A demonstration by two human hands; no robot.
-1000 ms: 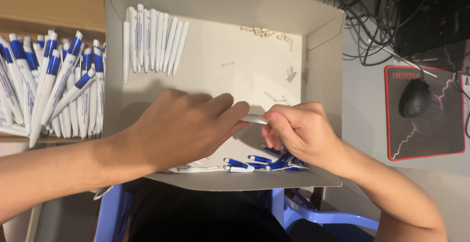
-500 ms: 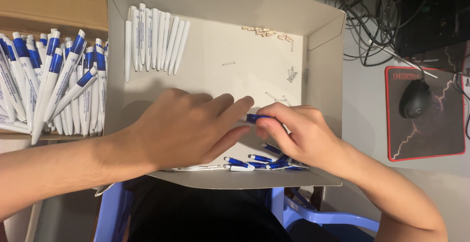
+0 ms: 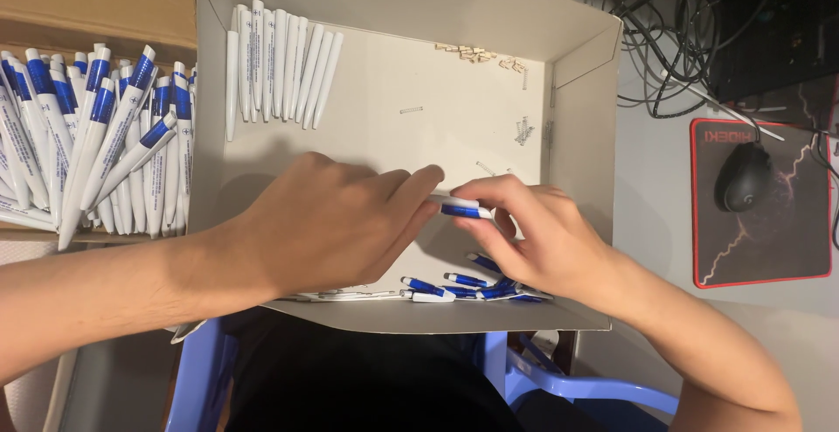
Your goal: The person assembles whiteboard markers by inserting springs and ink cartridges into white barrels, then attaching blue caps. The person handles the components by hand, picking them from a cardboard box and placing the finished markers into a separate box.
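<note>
Inside the white box [image 3: 577, 117], the left hand [image 3: 332, 222] and right hand [image 3: 533, 235] both pinch one blue-and-white pen [image 3: 459, 207] at centre; loose blue pen parts [image 3: 463, 288] lie at six o'clock.

Home desk: mouse [image 3: 743, 176], cables [image 3: 673, 39], pen box [image 3: 577, 74].

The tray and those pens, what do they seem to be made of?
The tray looks like matte grey-white cardboard: folded corners, thin walls. The pen between the left hand and right hand looks like smooth plastic, white with a glossy blue part, though the sheen is faint.
</note>
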